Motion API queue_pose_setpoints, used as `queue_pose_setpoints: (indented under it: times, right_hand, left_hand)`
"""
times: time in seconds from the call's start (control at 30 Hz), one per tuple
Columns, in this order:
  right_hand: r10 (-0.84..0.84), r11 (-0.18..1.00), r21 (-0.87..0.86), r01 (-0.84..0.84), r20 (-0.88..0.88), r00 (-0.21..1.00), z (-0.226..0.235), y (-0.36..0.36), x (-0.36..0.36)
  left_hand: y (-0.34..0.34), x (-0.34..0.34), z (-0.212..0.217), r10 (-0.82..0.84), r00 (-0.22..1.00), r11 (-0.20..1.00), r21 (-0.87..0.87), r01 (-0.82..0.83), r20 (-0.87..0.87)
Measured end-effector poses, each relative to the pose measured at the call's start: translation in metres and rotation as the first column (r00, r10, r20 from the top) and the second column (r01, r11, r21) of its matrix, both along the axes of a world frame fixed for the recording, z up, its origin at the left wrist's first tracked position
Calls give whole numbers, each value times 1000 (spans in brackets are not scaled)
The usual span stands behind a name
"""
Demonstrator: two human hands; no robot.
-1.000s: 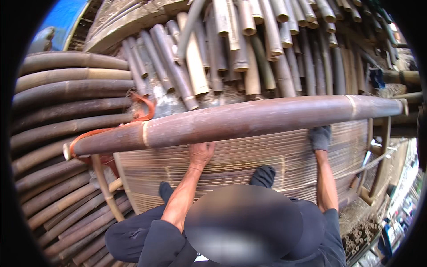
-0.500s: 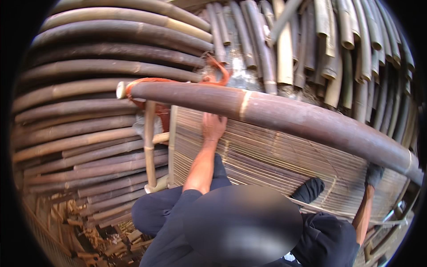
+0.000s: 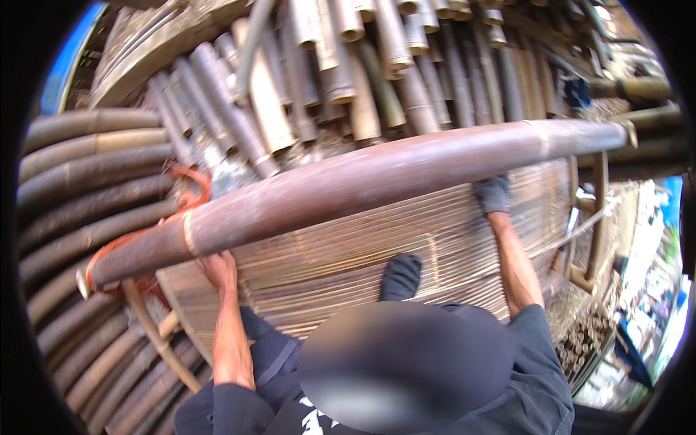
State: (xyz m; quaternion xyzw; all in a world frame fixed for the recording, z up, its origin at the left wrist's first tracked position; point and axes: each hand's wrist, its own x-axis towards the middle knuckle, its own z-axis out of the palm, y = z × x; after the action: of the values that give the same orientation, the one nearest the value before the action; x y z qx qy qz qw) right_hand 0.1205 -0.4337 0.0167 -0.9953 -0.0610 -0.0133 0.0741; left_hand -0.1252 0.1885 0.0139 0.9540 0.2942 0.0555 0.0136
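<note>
Both hands (image 3: 217, 268) (image 3: 493, 194) clasped under brown bamboo pole (image 3: 362, 188), long axis left-right, right end higher.

Outdoor bamboo yard or workshop: stacked bamboo poles (image 3: 87, 181) at left, cut bamboo culms (image 3: 341, 72) piled end-on ahead, woven split-bamboo mat (image 3: 348, 268) below, long brown bamboo pole (image 3: 362, 188) across, blue sky (image 3: 69, 69) at edge

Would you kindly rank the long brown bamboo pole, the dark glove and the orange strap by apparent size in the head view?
1. Long brown bamboo pole, by far.
2. Orange strap, a thin loop, partly hidden.
3. Dark glove.
The strap and glove ranking is unsure.
</note>
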Motion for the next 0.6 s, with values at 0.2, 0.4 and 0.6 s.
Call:
queue_pose_setpoints:
  times: [0.2,0.4,0.6]
  right_hand:
    - [-68,997,45,62,138,988,6,29,1]
    - [-116,992,76,103,189,975,9,16,-2]
    - [-205,979,46,201,144,968,24,-15,-18]
  left_hand:
    - [-197,80,26,-654,717,624,-364,691,240]
    - [-286,134,11,-720,675,582,-390,714,161]
    - [-291,125,7,-794,607,577,-268,772,38]
